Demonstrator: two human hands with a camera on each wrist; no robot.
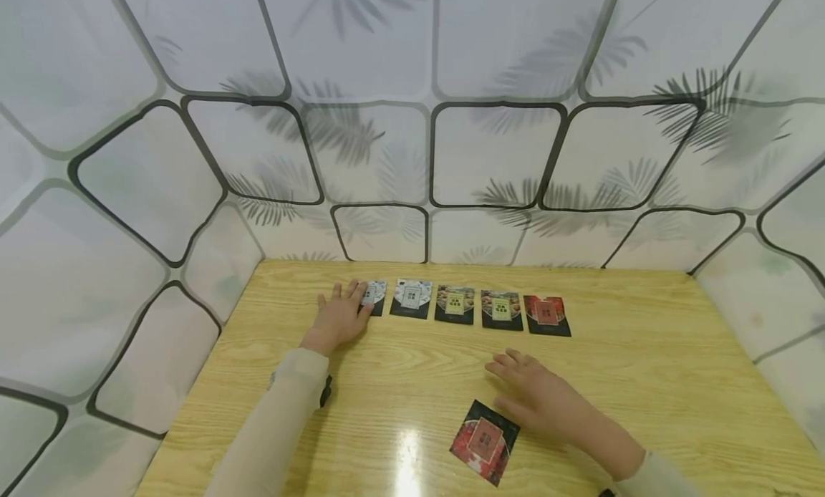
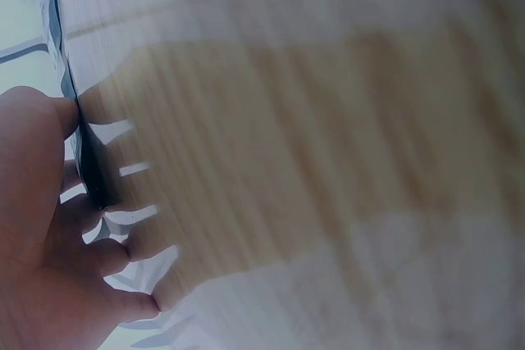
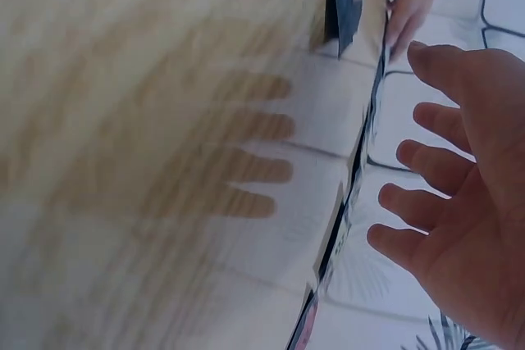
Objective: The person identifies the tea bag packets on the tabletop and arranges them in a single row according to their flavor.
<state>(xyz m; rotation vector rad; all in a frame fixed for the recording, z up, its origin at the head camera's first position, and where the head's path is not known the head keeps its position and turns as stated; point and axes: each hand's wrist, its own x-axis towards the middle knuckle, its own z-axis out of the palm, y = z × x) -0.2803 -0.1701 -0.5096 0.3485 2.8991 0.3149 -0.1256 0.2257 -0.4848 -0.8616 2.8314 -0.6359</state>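
Note:
At the left end of a row of flat printed packets, my left hand (image 1: 339,314) rests with spread fingers on a white-and-black packet (image 1: 375,296), covering its left part. In the left wrist view the thumb (image 2: 61,116) touches the dark packet's edge (image 2: 97,174). My right hand (image 1: 538,397) is above the table, fingers extended and holding nothing. Closest to it is a red-and-black packet (image 1: 485,441), which lies tilted near the front. In the right wrist view the right hand's fingers (image 3: 426,165) are spread apart, with a packet (image 3: 349,6) standing out beyond the thumb.
Continuing the row to the right are another white packet (image 1: 411,298), two green-labelled packets (image 1: 455,304) and a red packet (image 1: 547,316). They lie on a shiny wooden table (image 1: 399,382). Patterned fabric walls (image 1: 380,153) enclose its back and sides.

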